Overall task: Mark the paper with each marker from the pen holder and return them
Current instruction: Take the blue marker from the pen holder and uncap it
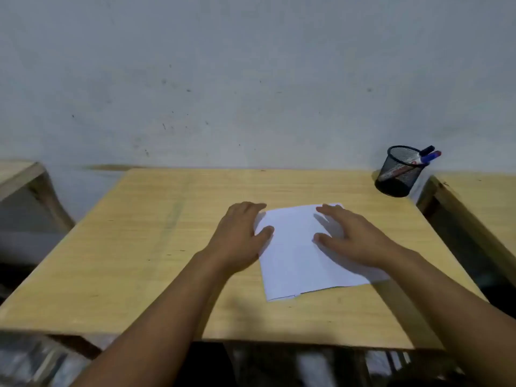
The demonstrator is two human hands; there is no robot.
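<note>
A white sheet of paper [296,255] lies flat on the wooden table [139,247], right of centre. My left hand [237,236] rests palm down on its left edge, fingers spread. My right hand [354,238] lies flat on the paper's right half, fingers apart. Neither hand holds anything. A black mesh pen holder [399,174] stands at the table's far right corner. Markers [428,157] lean in it, their blue, dark and red caps sticking out over its right rim.
A pale wall rises right behind the table. A second wooden table [480,196] stands to the right across a narrow gap, and a third one [16,174] sits at the far left. Dark floor clutter shows below the near edge.
</note>
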